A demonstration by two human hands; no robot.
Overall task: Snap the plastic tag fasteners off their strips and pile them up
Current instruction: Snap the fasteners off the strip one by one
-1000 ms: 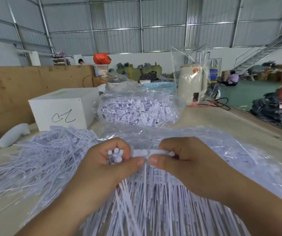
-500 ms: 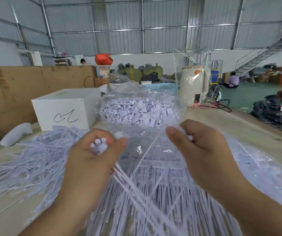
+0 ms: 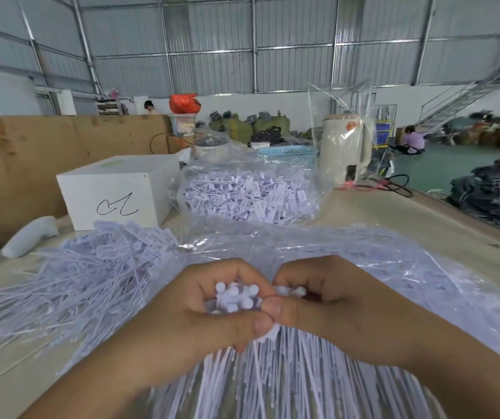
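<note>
My left hand grips a bundle of white plastic tag fasteners, their round heads sticking up between its fingers. My right hand pinches more fasteners right beside that bundle, thumb against thumb. Long thin fastener tails hang down below both hands. A loose pile of fasteners spreads over the table to the left. A clear plastic bag lies under and behind my hands.
A second clear bag full of fasteners sits further back. A white box with a black scribble stands at the back left, a cream kettle at the back right. A brown board walls the left side.
My hands were apart half a second ago, the right one lifted with a fastener. Now they have come back together low over the table, thumbs touching.
</note>
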